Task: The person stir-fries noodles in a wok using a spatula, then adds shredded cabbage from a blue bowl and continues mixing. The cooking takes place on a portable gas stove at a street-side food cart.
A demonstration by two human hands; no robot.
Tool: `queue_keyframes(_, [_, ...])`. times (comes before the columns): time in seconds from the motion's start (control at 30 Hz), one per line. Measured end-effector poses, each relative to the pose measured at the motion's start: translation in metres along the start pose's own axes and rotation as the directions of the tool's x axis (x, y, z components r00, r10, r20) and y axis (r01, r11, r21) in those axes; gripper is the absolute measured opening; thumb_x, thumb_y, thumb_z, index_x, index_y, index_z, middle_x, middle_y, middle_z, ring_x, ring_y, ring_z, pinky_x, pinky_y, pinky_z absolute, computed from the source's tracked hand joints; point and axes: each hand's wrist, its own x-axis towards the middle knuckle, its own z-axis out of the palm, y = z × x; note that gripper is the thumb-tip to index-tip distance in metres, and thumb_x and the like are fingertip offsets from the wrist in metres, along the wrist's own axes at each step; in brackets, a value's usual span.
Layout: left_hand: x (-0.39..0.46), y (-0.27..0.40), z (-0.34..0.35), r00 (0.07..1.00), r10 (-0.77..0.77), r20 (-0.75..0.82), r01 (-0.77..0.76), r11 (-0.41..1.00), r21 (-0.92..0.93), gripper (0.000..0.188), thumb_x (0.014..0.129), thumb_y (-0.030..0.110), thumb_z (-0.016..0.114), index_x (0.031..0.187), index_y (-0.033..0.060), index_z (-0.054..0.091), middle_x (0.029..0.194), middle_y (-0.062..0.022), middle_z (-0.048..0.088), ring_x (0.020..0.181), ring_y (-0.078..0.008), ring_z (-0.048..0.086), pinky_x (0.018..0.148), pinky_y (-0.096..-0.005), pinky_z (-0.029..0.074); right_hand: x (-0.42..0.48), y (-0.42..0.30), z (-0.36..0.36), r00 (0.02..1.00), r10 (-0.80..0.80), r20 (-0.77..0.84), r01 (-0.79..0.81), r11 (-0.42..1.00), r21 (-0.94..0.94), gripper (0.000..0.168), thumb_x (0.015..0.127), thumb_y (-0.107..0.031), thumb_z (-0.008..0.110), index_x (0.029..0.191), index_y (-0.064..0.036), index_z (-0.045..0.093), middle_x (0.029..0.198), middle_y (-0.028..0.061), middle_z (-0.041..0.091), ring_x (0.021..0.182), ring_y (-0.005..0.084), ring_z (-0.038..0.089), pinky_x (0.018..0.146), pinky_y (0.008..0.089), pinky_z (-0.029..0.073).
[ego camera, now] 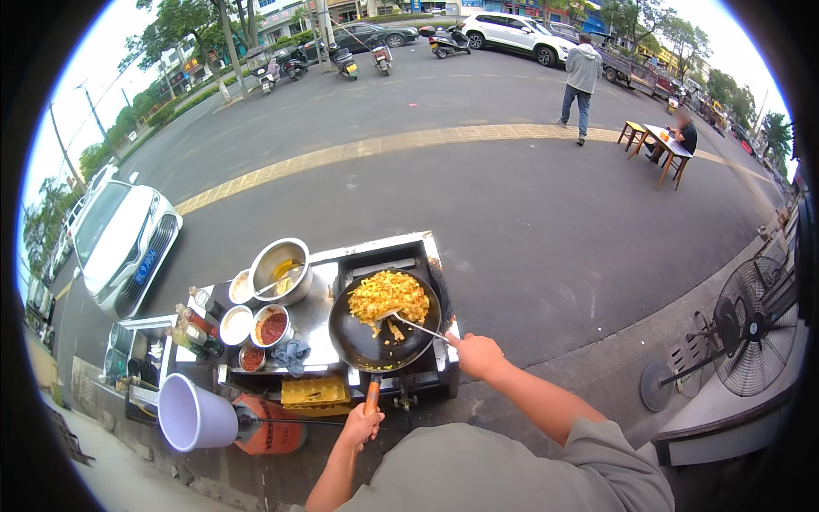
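A black wok (365,349) rests over the burner of a metal cooking cart, and my left hand (362,425) grips its orange-brown handle (372,397). My right hand (477,354) holds the metal handle of a ladle or spatula (419,328), whose head is partly hidden in the food. Yellow-orange fried food in strips or pieces (389,296) is heaped in the far half of the wok. Small bits lie near the wok's close edge.
Left of the wok are a steel pot (306,281), a bowl of red seasoning (272,326), a bowl of white contents (236,326), sauce bottles (199,320) and a blue cloth (291,356). A lavender bucket (197,413) stands by an orange gas cylinder (272,432). A fan (755,326) is right.
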Motion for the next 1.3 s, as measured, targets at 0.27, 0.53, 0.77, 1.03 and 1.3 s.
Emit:
queue_keyframes(0.27, [0.079, 0.016, -0.011, 0.998, 0.044, -0.033, -0.037, 0.983, 0.182, 0.021, 0.091, 0.019, 0.065, 0.101, 0.0036, 0.055, 0.073, -0.0022, 0.059, 0.051, -0.0101, 0.052, 0.045, -0.0250, 0.043, -0.014, 0.008, -0.003, 0.997, -0.046, 0.058, 0.027, 0.957, 0.290, 0.046, 0.088, -0.021, 0.063, 0.133, -0.014, 0.057, 0.106, 0.0181, 0.069, 0.101, 0.0387, 0.063, 0.087, 0.0471, 0.051])
queue_keyframes(0.53, [0.003, -0.103, -0.043, 0.964, -0.119, -0.237, 0.008, 0.907, -0.422, 0.050, 0.104, 0.044, 0.039, 0.124, 0.0005, 0.054, 0.096, -0.0110, 0.067, 0.070, -0.0159, 0.063, 0.059, -0.0287, 0.053, 0.060, -0.010, 0.009, 0.985, 0.084, -0.153, -0.008, 0.898, 0.440, 0.049, 0.093, -0.025, 0.055, 0.138, -0.008, 0.048, 0.108, 0.0217, 0.068, 0.104, 0.0410, 0.063, 0.090, 0.0492, 0.049])
queue_keyframes(0.77, [-0.141, -0.374, -0.081, 0.553, -0.648, -0.524, 0.326, 0.746, -0.580, 0.033, 0.102, 0.033, 0.046, 0.110, 0.0028, 0.056, 0.087, -0.0132, 0.067, 0.064, -0.0206, 0.063, 0.052, -0.0344, 0.053, 0.063, -0.015, 0.038, 0.951, -0.224, 0.213, 0.175, 0.958, 0.225, 0.051, 0.093, -0.022, 0.056, 0.141, -0.008, 0.044, 0.107, 0.0258, 0.067, 0.103, 0.0425, 0.063, 0.088, 0.0487, 0.050])
queue_keyframes(1.03, [-0.174, -0.404, -0.053, 0.547, -0.592, -0.591, 0.239, 0.788, -0.568, 0.026, 0.099, 0.027, 0.050, 0.107, 0.0035, 0.058, 0.086, -0.0136, 0.068, 0.066, -0.0224, 0.065, 0.055, -0.0362, 0.053, 0.063, 0.004, 0.069, 0.976, -0.156, 0.149, 0.129, 0.977, 0.172, 0.053, 0.092, -0.019, 0.054, 0.141, -0.002, 0.042, 0.106, 0.0254, 0.067, 0.099, 0.0448, 0.063, 0.088, 0.0512, 0.049])
queue_keyframes(1.3, [-0.113, -0.309, -0.039, 0.755, -0.326, -0.569, 0.000, 0.868, -0.497, 0.021, 0.098, 0.020, 0.051, 0.112, 0.0052, 0.056, 0.085, -0.0067, 0.067, 0.069, -0.0135, 0.063, 0.057, -0.0290, 0.053, 0.056, 0.027, 0.051, 0.984, -0.099, 0.151, 0.065, 0.974, 0.216, 0.050, 0.090, -0.028, 0.064, 0.134, -0.007, 0.056, 0.112, 0.0226, 0.067, 0.107, 0.0388, 0.063, 0.092, 0.0421, 0.049])
